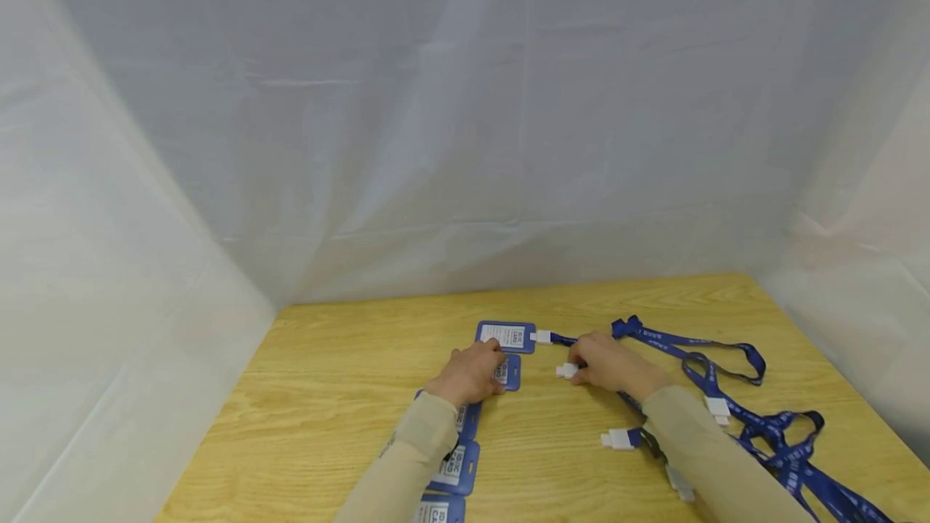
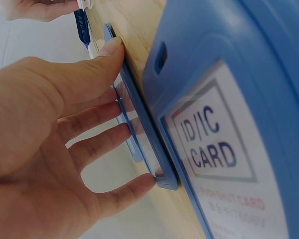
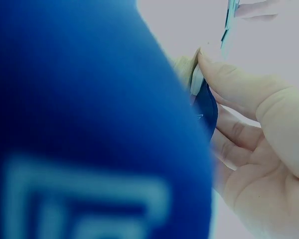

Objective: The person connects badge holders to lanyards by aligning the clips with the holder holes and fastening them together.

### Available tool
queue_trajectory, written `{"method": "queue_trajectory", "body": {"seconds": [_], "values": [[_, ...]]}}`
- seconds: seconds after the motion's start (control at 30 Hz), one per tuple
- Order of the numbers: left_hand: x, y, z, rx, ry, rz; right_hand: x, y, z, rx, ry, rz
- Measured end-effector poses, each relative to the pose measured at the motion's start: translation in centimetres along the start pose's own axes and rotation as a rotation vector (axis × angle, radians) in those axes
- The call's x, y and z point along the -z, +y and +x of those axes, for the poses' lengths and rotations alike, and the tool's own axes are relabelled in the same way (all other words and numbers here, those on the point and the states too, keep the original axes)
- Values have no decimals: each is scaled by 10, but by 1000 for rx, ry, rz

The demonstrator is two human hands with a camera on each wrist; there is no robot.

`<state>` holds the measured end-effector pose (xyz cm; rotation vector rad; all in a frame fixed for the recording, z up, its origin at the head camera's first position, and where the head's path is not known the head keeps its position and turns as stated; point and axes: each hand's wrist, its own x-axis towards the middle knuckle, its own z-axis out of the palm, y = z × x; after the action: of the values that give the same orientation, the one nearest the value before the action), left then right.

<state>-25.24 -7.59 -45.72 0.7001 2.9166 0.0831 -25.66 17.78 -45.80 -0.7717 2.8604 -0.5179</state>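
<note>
My left hand (image 1: 468, 374) grips a blue ID card holder (image 1: 513, 372) lying on the table, thumb and fingers at its edges. In the left wrist view, the thumb and the spread fingers of the hand (image 2: 65, 114) touch the rim of that holder (image 2: 139, 117). My right hand (image 1: 610, 363) pinches a blue lanyard close to its white clip (image 1: 567, 370), which points toward the holder. In the right wrist view, the hand (image 3: 259, 134) holds the strap between thumb and fingers; blurred blue strap (image 3: 89, 99) covers much of the picture.
Beyond the hands, another holder (image 1: 506, 336) joins a lanyard by a white clip (image 1: 542, 336). Nearer, several holders (image 1: 454, 466) form a column, partly under the left forearm. Loose blue lanyards (image 1: 792, 458) tangle on the right of the wooden table (image 1: 305, 402). Pale sheeting (image 1: 465, 144) surrounds it.
</note>
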Motion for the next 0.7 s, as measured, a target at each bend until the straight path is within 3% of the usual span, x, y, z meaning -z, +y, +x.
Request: {"method": "queue_trajectory", "body": {"seconds": [0.7], "values": [[1,10,3,-8,-29,11,-2,-2,3,7,23,-2]]}}
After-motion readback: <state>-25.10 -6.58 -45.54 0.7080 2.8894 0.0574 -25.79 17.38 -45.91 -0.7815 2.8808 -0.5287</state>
